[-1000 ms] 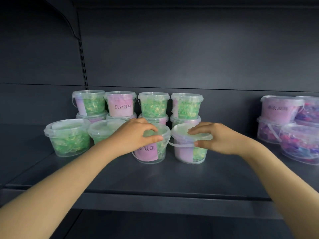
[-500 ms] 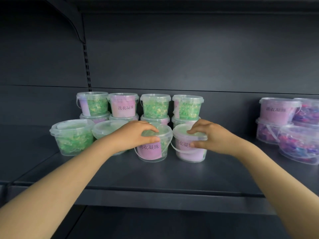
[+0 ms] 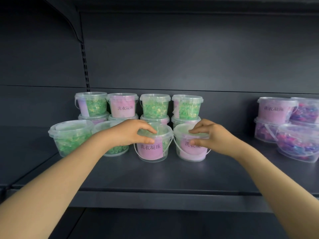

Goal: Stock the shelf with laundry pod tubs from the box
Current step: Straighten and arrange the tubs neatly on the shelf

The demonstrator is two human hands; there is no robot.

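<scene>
One dark shelf (image 3: 155, 175) is being stocked, a double-stacked back row of tubs (image 3: 155, 107) already standing on it. Just in front, the left tub (image 3: 151, 152) and the right tub (image 3: 191, 153) are being turned compared with a second ago, so their pink labels (image 3: 150, 147) face outward, which suggests placement is being finished. Each lid rim is being pinched between thumb and curled fingers, by the left hand (image 3: 127, 133) and right hand (image 3: 213, 137) respectively.

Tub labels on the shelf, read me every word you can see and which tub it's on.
"洗衣凝珠": pink label, upper back tub.
"洗衣凝珠": middle front tub, gripped by the left hand.
"洗衣…": right front tub, rest hidden by the right hand.
Label on purple tub: too blurred.
</scene>
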